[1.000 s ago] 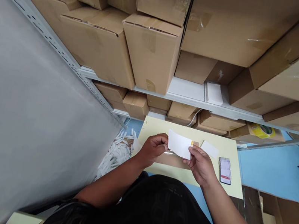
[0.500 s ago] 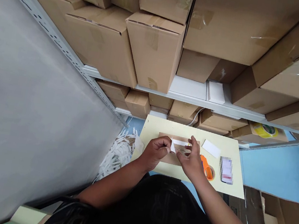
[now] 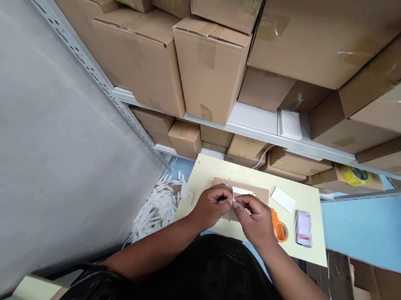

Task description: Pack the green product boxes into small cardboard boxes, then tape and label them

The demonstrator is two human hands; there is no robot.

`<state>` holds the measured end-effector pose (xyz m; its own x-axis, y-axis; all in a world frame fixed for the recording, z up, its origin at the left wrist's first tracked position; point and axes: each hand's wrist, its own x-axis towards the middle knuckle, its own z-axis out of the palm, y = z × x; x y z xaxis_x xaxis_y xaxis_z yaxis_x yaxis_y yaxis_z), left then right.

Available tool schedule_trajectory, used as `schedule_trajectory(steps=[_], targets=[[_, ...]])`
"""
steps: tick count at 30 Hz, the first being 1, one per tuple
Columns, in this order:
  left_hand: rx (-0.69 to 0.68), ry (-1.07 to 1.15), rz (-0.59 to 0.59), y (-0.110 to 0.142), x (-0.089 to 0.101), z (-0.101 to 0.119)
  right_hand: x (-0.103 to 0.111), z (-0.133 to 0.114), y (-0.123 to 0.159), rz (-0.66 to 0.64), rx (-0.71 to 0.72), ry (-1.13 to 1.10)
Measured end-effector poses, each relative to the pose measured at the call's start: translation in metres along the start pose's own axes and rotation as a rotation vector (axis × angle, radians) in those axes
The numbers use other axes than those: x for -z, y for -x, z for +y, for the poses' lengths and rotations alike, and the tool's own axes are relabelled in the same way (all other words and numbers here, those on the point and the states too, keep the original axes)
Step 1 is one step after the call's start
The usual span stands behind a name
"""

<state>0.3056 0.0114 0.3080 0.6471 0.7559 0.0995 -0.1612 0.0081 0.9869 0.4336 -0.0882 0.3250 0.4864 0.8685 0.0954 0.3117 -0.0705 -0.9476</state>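
My left hand (image 3: 213, 205) pinches a thin white piece of paper (image 3: 231, 187), seen nearly edge-on. My right hand (image 3: 254, 221) is closed at the same paper, its thumb and forefinger meeting the left fingertips. Below the hands a flat brown cardboard box (image 3: 262, 194) lies on the pale yellow table (image 3: 253, 173). On the box shows a white strip (image 3: 241, 191) with a yellow mark at its right end, partly hidden by my fingers. Just right of my right hand lies an orange tape dispenser (image 3: 277, 224).
A white pad of paper (image 3: 283, 199) and a phone (image 3: 303, 228) lie on the table's right side. White paper strips (image 3: 155, 209) are heaped to the left. Shelves of cardboard boxes (image 3: 205, 69) rise behind. An open carton (image 3: 387, 291) stands at lower right.
A white sheet with a yellow mark was stretched flat between my hands. My right hand let go, then closed again at paper now edge-on. The marked strip and tape dispenser came into view.
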Motion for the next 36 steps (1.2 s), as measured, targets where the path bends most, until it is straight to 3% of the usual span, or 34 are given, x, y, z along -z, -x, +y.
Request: schedule_trajectory(steps=[9, 14, 20, 30, 33, 36], targets=[[0.033, -0.053, 0.042, 0.005, 0.008, -0.013, -0.012, 0.004, -0.007, 0.001, -0.206, -0.080], [0.148, -0.014, 0.130, 0.016, 0.030, -0.027, -0.017, 0.006, -0.017, 0.086, -0.307, -0.220], [0.198, -0.098, 0.181, 0.046, 0.092, -0.050, -0.025, 0.018, -0.027, 0.155, -0.294, -0.323], [0.493, -0.172, 0.394, 0.109, 0.203, -0.083, -0.051, 0.013, -0.042, 0.261, -0.327, -0.435], [0.599, -0.282, 0.453, 0.126, 0.240, -0.107, -0.054, 0.011, -0.043, 0.276, -0.322, -0.405], [0.762, -0.584, 0.484, 0.140, 0.278, -0.133, -0.052, 0.012, -0.042, 0.310, -0.311, -0.389]])
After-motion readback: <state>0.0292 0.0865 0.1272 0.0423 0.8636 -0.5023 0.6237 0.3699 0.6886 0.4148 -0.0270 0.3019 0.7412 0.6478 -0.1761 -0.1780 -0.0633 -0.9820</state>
